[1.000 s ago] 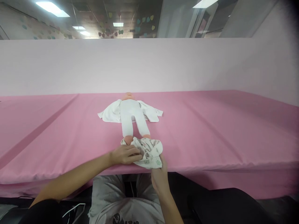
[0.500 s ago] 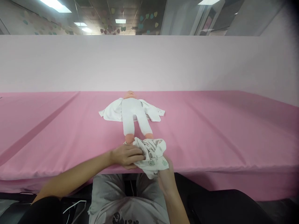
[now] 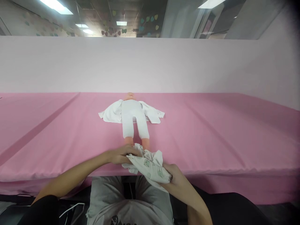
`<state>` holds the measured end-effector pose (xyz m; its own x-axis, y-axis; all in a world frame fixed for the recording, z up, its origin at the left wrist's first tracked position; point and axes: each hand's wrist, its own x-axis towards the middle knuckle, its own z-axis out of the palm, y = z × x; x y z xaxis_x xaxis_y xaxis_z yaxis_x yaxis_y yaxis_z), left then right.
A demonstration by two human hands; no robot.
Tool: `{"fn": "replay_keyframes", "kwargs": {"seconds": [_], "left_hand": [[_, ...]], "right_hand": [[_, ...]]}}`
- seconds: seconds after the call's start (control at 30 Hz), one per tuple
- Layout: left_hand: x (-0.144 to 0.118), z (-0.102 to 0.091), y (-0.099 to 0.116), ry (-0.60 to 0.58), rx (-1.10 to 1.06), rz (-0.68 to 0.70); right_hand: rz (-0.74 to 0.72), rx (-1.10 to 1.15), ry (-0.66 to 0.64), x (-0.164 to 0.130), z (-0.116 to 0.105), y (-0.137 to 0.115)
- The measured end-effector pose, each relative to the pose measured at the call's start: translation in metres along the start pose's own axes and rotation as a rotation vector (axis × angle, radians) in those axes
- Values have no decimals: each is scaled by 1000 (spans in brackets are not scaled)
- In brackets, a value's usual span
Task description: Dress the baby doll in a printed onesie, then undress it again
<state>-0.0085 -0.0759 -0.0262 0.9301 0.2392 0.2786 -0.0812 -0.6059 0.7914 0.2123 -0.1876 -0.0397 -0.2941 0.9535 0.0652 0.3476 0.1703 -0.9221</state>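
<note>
Pink-covered table (image 3: 222,131), pale partition wall (image 3: 150,62), ceiling lights (image 3: 56,6)

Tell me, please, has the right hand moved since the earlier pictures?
Yes. The right hand, gripping the printed garment, has shifted rightward and toward the person, farther from the doll, off the pink table's near edge.

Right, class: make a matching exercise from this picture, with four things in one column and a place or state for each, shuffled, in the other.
Things:
1. doll
2. printed garment
3. left hand
4. white jacket

Places or states:
A. spread open under the doll
B. bunched between both hands
C. lying flat on the pink table
D. gripping cloth by the doll's feet

Pairs: 1-C, 2-B, 3-D, 4-A
</note>
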Motion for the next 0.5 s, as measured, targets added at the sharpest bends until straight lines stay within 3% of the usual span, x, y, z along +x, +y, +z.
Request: {"fn": "replay_keyframes", "kwargs": {"seconds": [0.17,0.27,0.37,0.5], "left_hand": [[5,-2,9,-139,-124,-100],[8,5,13,-348,-199,-184],[14,14,18,-539,-375,-248],[28,16,39,-614,-389,-286]], "right_hand": [[-94,-56,10,-14,-8,-3],[-119,-26,11,-21,-17,-7],[-108,44,-85,-26,-34,-16],[-63,30,-116,-38,-60,-26]]}}
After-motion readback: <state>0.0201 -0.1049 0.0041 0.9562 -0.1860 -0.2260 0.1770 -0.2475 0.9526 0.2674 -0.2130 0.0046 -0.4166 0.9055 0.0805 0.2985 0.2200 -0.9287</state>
